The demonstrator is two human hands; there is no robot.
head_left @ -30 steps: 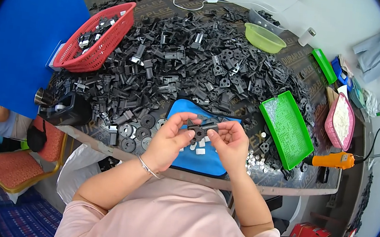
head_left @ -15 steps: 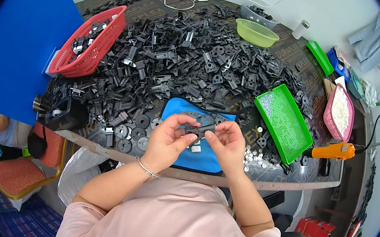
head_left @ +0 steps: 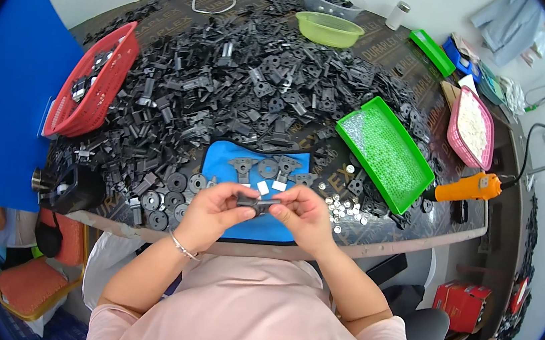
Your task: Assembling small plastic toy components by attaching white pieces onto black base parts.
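Between my two hands is a small black plastic part (head_left: 254, 203), held over a blue mat (head_left: 264, 231) close to the table's near edge. My left hand (head_left: 216, 209) pinches its left end with thumb and fingers. At the other end my right hand (head_left: 305, 218) grips it the same way. Fingers hide much of its shape. Beyond the hands, on the mat, lie black flanged pieces (head_left: 241, 165), a dark round disc (head_left: 267, 168) and small white blocks (head_left: 263, 188).
A heap of black plastic parts (head_left: 228, 84) covers the table. Around it are a red basket (head_left: 126, 53), green tray (head_left: 425, 177), yellow-green bowl (head_left: 328, 36) and pink basket (head_left: 487, 144). Black discs (head_left: 158, 220), small silver pieces (head_left: 349, 209) and an orange power screwdriver (head_left: 469, 188) lie nearer.
Both hands have come nearer to the body with the black part, so more of the pieces on the mat show. The whole view has shifted a little.
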